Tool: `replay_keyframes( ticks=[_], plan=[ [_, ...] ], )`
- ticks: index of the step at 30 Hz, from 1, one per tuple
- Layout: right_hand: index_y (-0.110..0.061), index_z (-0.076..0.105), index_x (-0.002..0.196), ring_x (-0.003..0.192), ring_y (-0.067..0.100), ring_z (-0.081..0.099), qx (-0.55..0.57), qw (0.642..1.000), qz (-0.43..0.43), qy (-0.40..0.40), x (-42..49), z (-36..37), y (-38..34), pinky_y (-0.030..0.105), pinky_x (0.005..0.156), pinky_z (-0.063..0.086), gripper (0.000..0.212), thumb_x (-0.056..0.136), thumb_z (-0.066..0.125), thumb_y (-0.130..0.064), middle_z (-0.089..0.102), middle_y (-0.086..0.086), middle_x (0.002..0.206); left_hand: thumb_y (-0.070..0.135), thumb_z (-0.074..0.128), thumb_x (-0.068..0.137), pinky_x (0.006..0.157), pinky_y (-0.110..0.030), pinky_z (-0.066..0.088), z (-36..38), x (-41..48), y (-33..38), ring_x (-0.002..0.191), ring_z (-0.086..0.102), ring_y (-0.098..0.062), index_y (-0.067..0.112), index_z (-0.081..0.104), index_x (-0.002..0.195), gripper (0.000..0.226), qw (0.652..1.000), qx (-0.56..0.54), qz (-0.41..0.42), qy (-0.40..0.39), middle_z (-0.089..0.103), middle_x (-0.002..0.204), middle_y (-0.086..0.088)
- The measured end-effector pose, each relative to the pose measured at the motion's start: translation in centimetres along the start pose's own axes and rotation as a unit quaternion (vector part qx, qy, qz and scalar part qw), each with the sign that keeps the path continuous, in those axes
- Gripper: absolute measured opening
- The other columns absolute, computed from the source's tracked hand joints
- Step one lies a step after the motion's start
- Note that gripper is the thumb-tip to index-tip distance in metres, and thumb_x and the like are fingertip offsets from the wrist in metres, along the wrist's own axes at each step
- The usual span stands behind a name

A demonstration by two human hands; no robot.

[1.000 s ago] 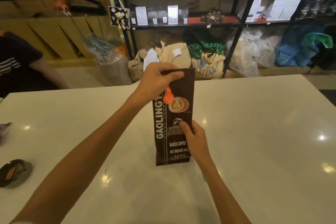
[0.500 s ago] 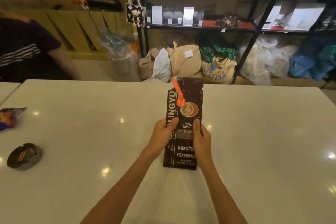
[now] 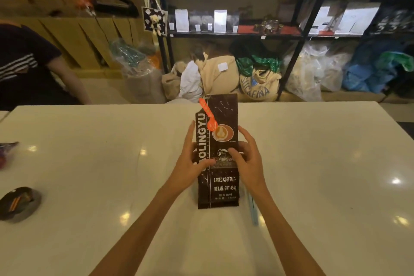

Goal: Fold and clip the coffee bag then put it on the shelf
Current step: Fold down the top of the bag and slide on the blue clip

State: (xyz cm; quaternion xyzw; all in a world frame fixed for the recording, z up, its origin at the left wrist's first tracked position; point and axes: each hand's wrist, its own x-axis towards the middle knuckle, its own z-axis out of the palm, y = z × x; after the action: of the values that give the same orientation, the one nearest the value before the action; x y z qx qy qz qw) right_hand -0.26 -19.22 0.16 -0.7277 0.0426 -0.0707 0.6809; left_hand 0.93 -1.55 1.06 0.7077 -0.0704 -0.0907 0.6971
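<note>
A tall dark brown coffee bag (image 3: 220,186) stands upright on the white table (image 3: 313,163). An orange scoop-shaped piece (image 3: 208,115) sits on its upper left front. My left hand (image 3: 190,163) holds the bag's left side, thumb across the front. My right hand (image 3: 248,159) holds the right side, thumb on the label and fingers spread behind. A pale blue strip (image 3: 253,210), maybe a clip, lies on the table just right of the bag, partly under my right forearm. The black shelf (image 3: 235,34) stands beyond the table.
A dark round dish (image 3: 19,203) sits at the table's left front, a crumpled wrapper (image 3: 7,148) further left. A person in a dark striped shirt (image 3: 26,65) sits at the far left. Sacks and plastic bags (image 3: 257,83) lie under the shelves.
My left hand left the bag's top and came down to its left side. Both hands now grip the bag's middle, slightly higher than half a second ago.
</note>
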Motion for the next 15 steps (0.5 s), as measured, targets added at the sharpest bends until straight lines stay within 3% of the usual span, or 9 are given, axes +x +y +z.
replay_keyframes(
  ticks=[3, 6, 10, 13, 15],
  plan=[
    [-0.056, 0.036, 0.137, 0.109, 0.015, 0.068, -0.046, 0.998, -0.013, -0.048, -0.2, -1.2, -0.1, 0.033, 0.084, 0.060, 0.063, 0.096, 0.059, -0.015, 0.068, 0.001, 0.121, 0.013, 0.071, 0.086, 0.099, -0.038, 0.050, 0.2, -0.4, -0.3, 0.127, 0.053, -0.010, 0.061, 0.010, 0.141, 0.095, 0.994, 0.103, 0.036, 0.003, 0.045, 0.143, 0.012],
    [-0.041, 0.044, 0.140, 0.120, 0.016, 0.059, -0.120, 0.989, -0.033, -0.084, -0.8, -1.5, 0.5, 0.036, 0.095, 0.055, 0.055, 0.093, 0.064, -0.020, 0.060, -0.004, 0.133, 0.026, 0.063, 0.090, 0.104, -0.041, 0.046, 0.4, -0.3, -1.0, 0.123, 0.048, -0.005, 0.056, 0.030, 0.137, 0.064, 0.971, 0.224, 0.086, -0.008, 0.050, 0.130, 0.012],
    [-0.035, 0.060, 0.128, 0.108, 0.010, 0.064, -0.122, 0.992, -0.019, -0.034, -1.2, -1.7, 0.5, 0.032, 0.092, 0.057, 0.047, 0.087, 0.071, -0.014, 0.066, -0.007, 0.125, 0.014, 0.073, 0.083, 0.099, -0.038, 0.051, 0.7, -0.3, -1.0, 0.113, 0.055, 0.002, 0.042, 0.051, 0.129, 0.058, 0.988, 0.150, 0.019, -0.003, 0.056, 0.121, 0.012],
    [-0.035, 0.066, 0.116, 0.095, 0.010, 0.068, -0.094, 0.996, -0.007, -0.007, -1.2, -1.8, 0.3, 0.026, 0.083, 0.059, 0.044, 0.082, 0.074, -0.008, 0.073, -0.005, 0.109, 0.005, 0.075, 0.079, 0.089, -0.038, 0.057, 0.6, -0.1, -0.7, 0.108, 0.062, -0.007, 0.035, 0.058, 0.126, 0.058, 0.992, 0.119, 0.015, 0.033, 0.063, 0.118, 0.008],
    [-0.037, 0.067, 0.110, 0.088, 0.012, 0.069, -0.090, 0.996, -0.005, 0.004, -1.3, -2.0, 0.0, 0.019, 0.076, 0.059, 0.043, 0.081, 0.076, -0.007, 0.074, -0.006, 0.097, 0.000, 0.076, 0.077, 0.077, -0.027, 0.059, 0.4, 0.1, -0.3, 0.097, 0.067, -0.004, 0.029, 0.061, 0.126, 0.059, 0.994, 0.083, 0.000, 0.068, 0.069, 0.111, 0.004]
  ],
)
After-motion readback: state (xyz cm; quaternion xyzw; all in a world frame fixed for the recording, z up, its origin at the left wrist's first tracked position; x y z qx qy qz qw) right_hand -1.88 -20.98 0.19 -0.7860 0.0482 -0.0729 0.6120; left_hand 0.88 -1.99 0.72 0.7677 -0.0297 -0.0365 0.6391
